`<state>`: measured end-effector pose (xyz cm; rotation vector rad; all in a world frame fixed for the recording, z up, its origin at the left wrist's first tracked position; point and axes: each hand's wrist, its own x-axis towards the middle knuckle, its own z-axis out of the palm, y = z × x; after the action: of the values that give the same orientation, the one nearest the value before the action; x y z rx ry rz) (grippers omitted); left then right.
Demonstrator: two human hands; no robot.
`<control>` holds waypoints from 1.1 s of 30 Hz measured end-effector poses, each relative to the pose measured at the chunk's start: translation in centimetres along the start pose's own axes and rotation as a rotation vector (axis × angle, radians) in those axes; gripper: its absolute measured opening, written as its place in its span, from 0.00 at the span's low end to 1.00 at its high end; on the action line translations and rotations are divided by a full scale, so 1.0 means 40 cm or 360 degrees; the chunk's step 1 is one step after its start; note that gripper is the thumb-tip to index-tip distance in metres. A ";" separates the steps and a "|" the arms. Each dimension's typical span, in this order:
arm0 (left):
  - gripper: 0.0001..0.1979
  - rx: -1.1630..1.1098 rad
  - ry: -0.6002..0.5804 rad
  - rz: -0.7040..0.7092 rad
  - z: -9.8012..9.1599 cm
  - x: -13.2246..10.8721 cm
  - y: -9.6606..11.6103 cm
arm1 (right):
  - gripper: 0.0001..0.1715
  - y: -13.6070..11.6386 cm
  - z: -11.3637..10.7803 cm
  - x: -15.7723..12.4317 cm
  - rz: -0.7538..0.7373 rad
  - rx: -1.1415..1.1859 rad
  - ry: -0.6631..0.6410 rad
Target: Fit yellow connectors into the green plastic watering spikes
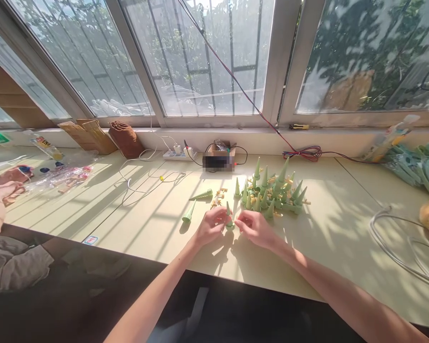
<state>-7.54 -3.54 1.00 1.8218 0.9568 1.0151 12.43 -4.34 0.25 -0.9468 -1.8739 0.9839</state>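
Observation:
A small green cone [229, 220] stands point up between my hands near the table's front edge. My left hand [214, 225] is closed, its fingertips gripping the cone's left side. Close to the cone's right side, my right hand [253, 227] is pinched; what its fingertips hold, if anything, is too small to make out. Beyond my left hand lie several small tan pegs [219, 191], partly hidden by the fingers. Left of them, one green cone [202, 194] lies on its side and another cone [188, 212] is tilted. Behind my right hand spreads a heap of green cones [279, 188] mixed with tan pegs.
A power strip [178, 153] and a small box [219, 157] stand along the window ledge. Coiled grey cable [386, 238] and bagged green items [418, 164] lie at right. At far left, another person's hands [10, 186] work beside plastic bags [62, 176].

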 end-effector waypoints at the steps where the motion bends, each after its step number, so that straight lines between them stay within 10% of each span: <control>1: 0.12 -0.0054 -0.0019 -0.0033 -0.001 0.002 0.001 | 0.16 0.001 0.000 0.000 -0.0075 -0.0066 0.0010; 10: 0.19 -0.0327 -0.0095 -0.0338 -0.007 0.011 0.019 | 0.15 0.030 -0.001 -0.009 -0.0690 -0.0710 -0.0129; 26: 0.11 0.0542 0.0007 0.0384 0.000 -0.005 -0.022 | 0.19 0.006 0.002 0.004 0.0253 0.0278 -0.0021; 33: 0.10 0.0267 0.0005 0.0211 0.007 -0.001 -0.003 | 0.17 0.012 0.001 0.002 0.0054 0.0116 0.0018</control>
<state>-7.33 -3.61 0.80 2.0455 0.9575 1.0449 12.49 -4.10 -0.17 -0.9421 -1.8058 1.0578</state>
